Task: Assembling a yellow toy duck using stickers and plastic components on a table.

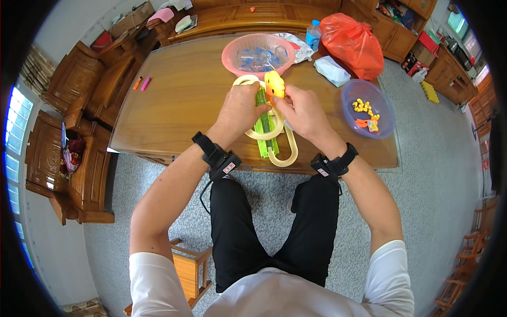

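Near the front edge of the wooden table [179, 90], a toy track set stands between my hands. It has a bright green stair-like middle [265, 149] and cream curved track pieces [289, 153] looping around it. My left hand [240, 108] is closed around the upper part of the green middle, its thumb pressed against it. In my right hand [306, 116], thumb and fingers pinch a yellow plastic piece with orange and dark markings [273, 82], beside the top of the green middle. My fingers hide where the yellow piece meets the track.
Behind the toy is a pink basin [227, 59] holding clear and blue plastic items. To the right, a purple-blue bowl [388, 119] contains small yellow ducks [364, 106]. A red plastic bag [351, 45], a water bottle [313, 36] and a tissue pack [331, 71] lie far right.
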The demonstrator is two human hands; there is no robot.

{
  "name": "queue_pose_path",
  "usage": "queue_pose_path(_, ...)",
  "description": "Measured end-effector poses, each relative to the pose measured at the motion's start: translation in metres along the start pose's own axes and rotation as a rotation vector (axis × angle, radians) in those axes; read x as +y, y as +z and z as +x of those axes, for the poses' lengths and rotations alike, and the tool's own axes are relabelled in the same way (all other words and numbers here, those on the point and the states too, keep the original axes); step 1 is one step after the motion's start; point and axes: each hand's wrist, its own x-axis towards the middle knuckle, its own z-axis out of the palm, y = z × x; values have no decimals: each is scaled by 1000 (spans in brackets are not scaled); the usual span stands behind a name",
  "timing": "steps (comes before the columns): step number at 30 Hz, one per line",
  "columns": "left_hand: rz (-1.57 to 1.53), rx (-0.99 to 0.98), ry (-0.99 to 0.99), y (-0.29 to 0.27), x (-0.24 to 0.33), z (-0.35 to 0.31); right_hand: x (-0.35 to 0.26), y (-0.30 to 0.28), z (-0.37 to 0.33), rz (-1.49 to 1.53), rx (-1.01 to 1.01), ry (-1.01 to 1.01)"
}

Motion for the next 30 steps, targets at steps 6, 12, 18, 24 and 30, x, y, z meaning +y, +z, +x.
queue_pose_path(6,-8,18,41,4,1,-1,12,1,-7,-6,101,18)
queue_pose_path(12,-12,3,11,2,2,1,19,9,-6,143,178,-68)
queue_pose_path(18,-171,-21,-64,3,-7,3,28,4,-1,73,48,79)
queue_pose_path(24,-129,-46,-31,3,-7,5,37,5,-6,248,251,81)
queue_pose_path(30,-101,-26,-23,3,-6,5,48,7,-8,540,223,168)
